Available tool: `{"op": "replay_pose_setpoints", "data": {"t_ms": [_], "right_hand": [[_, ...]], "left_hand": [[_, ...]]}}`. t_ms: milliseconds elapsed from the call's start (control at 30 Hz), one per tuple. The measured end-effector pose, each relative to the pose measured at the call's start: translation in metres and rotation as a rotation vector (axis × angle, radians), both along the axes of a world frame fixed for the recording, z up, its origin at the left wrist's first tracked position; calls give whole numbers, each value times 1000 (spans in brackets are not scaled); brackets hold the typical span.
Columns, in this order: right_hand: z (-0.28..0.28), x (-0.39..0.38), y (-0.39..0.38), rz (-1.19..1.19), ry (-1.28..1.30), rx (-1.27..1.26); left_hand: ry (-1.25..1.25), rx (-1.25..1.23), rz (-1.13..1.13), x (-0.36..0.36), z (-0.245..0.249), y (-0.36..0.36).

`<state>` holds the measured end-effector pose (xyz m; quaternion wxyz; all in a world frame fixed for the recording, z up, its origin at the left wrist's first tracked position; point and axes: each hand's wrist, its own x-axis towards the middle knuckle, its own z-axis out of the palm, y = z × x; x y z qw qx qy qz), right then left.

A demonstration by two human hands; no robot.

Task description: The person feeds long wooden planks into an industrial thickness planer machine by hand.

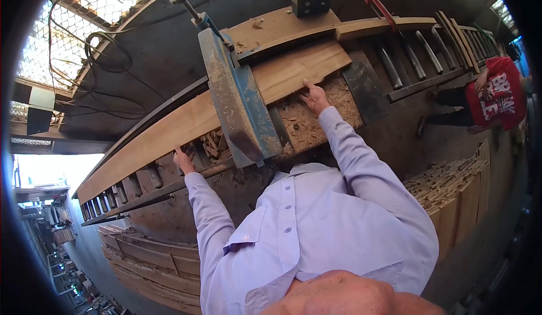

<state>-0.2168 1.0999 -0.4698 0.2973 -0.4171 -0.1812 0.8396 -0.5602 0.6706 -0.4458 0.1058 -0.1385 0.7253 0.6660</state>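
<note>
A pale lavender, long-sleeved shirt [316, 224] with grey buttons [287, 206], a collar [274, 293] and a chest pocket [248, 230] bearing a small emblem [245, 237].

The board [152, 128] is smooth, matt wood — the machine's housing [234, 97] painted metal, scuffed; the rollers [415, 61] glossy metal.

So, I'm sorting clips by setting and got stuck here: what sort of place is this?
Most likely a woodworking shop. A long board shows on both sides of a blue machine, wood chips lie scattered beside it, and more boards are stacked nearby.
</note>
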Motion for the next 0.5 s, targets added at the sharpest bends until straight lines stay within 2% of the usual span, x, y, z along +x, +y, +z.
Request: {"op": "replay_pose_setpoints", "data": {"t_ms": [167,300,367,433,500], "right_hand": [[-12,8,-23,-91,-50,64],[4,60,-38,-164,-15,95],[8,90,-29,-203,-43,68],[24,121,-12,-287,-150,104],[9,159,28,-311,-187,135]], "left_hand": [[-31,0,-29,-5,1,-4],[-35,6,-97,-23,-24,-16],[-36,-15,-40,-10,-6,-7],[-26,1,-40,-12,-10,-3],[-14,11,-14,-14,-14,-9]]}}
